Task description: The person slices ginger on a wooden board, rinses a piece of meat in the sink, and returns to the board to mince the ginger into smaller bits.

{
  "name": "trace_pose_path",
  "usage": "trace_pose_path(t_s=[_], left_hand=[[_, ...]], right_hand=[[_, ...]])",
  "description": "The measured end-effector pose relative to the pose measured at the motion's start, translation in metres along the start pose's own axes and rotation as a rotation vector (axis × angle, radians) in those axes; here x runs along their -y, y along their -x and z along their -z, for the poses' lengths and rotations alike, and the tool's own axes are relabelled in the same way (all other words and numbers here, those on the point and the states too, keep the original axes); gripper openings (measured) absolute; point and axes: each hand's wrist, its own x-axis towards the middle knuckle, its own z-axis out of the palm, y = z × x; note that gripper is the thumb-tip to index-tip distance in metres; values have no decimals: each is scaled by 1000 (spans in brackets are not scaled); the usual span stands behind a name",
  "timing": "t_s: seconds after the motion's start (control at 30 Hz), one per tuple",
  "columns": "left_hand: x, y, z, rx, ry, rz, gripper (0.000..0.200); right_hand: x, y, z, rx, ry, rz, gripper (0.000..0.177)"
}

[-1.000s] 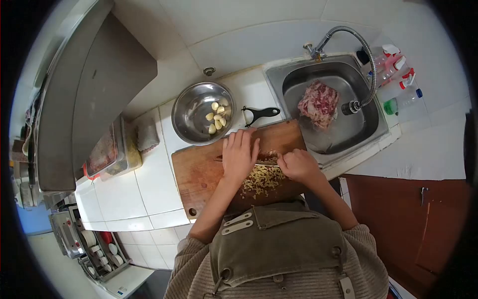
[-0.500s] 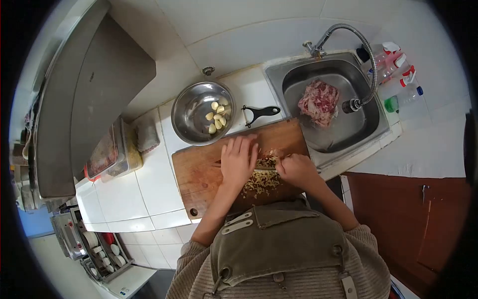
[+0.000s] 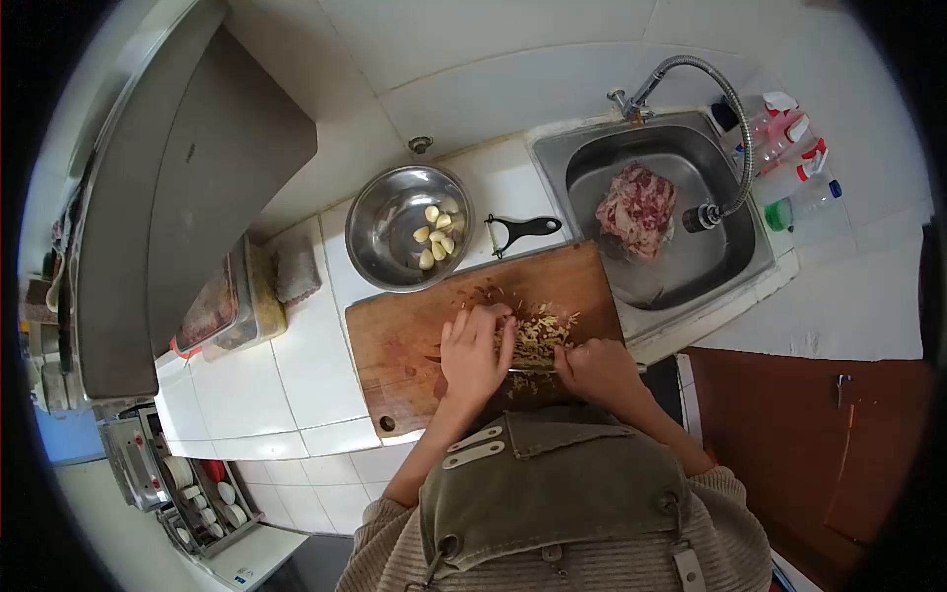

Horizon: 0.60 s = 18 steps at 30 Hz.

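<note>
My right hand (image 3: 600,373) is closed round the handle of a kitchen knife (image 3: 535,372), whose blade lies across the near part of a wooden cutting board (image 3: 395,337). Finely chopped yellowish bits (image 3: 541,340) are heaped just beyond the blade, and a few more lie on its near side. To the left of the heap is my left hand (image 3: 475,353), fingers stretched out and thumb apart, close to the blade's far end. Whether it touches the blade is hidden. Past the board, a steel bowl (image 3: 380,232) contains several peeled garlic cloves (image 3: 437,237).
A black peeler (image 3: 528,228) lies between bowl and sink. Raw meat (image 3: 637,210) sits in the steel sink (image 3: 735,259), under a flexible tap (image 3: 742,128). Spray bottles (image 3: 784,148) stand right of it. A plastic food container (image 3: 252,306) is at the left, beneath a metal hood (image 3: 227,168).
The knife and my right hand have moved nearer my body, to the near side of the chopped bits. More of the heap shows beyond the blade. My left hand has shifted slightly closer too.
</note>
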Motion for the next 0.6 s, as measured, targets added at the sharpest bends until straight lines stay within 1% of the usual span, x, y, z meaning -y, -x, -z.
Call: trace_pose_path(t_s=[0.1,0.13,0.2,0.27,0.33,0.4,0.5,0.6], left_hand=[[-1,3,-7,13,-16,66,21],[-2,3,-4,3,-17,61,21],[-8,15,6,-55,18,32,22],[-6,23,-1,-3,-4,53,21],[-3,20,-5,16,-36,50,21],[-7,20,0,-30,22,74,21],[-7,12,-8,38,5,75,23],[-5,8,-8,-25,38,20,24]], right_hand=[[-4,2,-13,23,-74,-33,49],[-4,2,-11,14,-69,-28,49],[3,11,-2,99,-41,-35,49],[5,15,-9,125,-65,-57,49],[3,10,-8,115,-75,-64,49],[3,13,-1,101,-28,-49,50],[-5,8,-15,83,-49,-52,48],[-6,5,-7,0,-16,-37,45]])
